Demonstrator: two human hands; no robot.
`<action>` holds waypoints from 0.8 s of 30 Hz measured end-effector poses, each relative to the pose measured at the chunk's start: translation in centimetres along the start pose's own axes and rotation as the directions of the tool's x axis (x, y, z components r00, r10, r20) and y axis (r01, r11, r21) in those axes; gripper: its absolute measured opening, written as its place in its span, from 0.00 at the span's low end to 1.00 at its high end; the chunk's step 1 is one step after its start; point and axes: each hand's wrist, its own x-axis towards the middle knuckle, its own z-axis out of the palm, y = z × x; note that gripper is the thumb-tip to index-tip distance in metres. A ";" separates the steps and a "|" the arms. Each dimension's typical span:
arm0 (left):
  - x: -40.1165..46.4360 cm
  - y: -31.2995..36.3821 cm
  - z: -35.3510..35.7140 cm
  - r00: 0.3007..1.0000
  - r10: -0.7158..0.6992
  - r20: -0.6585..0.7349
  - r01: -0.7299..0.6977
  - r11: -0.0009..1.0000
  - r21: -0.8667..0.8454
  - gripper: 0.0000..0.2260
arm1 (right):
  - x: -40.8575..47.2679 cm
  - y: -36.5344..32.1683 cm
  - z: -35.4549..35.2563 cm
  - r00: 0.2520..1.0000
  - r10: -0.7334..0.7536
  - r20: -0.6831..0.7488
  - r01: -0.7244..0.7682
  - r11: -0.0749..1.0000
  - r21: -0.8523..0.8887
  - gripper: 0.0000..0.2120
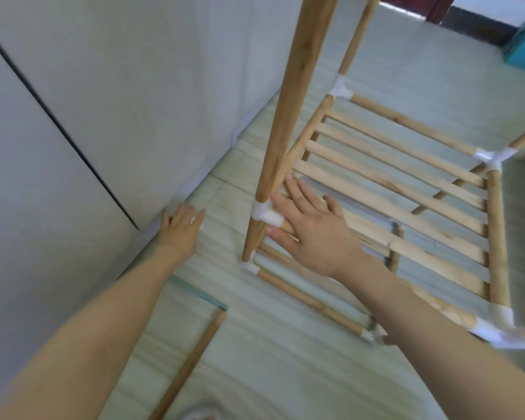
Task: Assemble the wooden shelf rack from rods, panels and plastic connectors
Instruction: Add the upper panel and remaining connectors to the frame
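Head view: right hand (311,230) spread flat on slatted wooden panel (388,183) beside white plastic connector (264,212); left hand (181,227) spread.

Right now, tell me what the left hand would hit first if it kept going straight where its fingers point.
Probably the pale grey wall panel: the left hand points at its base, fingers almost there, though depth is unclear.

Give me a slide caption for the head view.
Right hand rests by a white connector on the half-built rack; left hand open.

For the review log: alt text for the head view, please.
The right hand lies open on a white connector of a half-built wooden rack, beside an upright rod. The left hand rests open on the floor; a loose rod lies nearby.
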 end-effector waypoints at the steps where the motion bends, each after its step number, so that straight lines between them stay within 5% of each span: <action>1: 0.3 0.4 0.1 1.000 -0.005 0.028 0.004 0.999 0.054 0.33 | 0.0 0.0 0.0 1.000 0.001 -0.004 -0.001 1.000 0.004 0.30; 8: -1.0 3.6 1.3 0.991 0.135 -0.005 -0.135 0.988 0.075 0.19 | -0.1 -0.1 0.3 1.000 0.009 -0.014 -0.009 1.000 -0.002 0.30; 13: -3.0 3.3 1.2 0.997 0.081 0.018 -0.080 0.994 -0.077 0.17 | -0.3 -0.2 0.4 1.000 0.016 -0.019 -0.016 1.000 -0.020 0.30; 18: -3.5 2.1 1.8 0.941 0.031 -0.337 -0.092 0.982 -0.166 0.19 | -0.2 -0.2 0.4 1.000 0.011 -0.025 -0.011 1.000 -0.004 0.30; 22: -2.5 1.4 2.5 0.998 -0.031 0.046 0.044 0.940 -0.338 0.18 | 0.1 0.2 0.2 1.000 0.014 -0.010 -0.014 1.000 0.023 0.30; 24: -2.4 1.4 3.3 0.997 -0.008 0.074 0.034 0.933 -0.358 0.13 | 0.2 0.3 0.2 1.000 0.019 -0.009 -0.019 0.999 0.040 0.30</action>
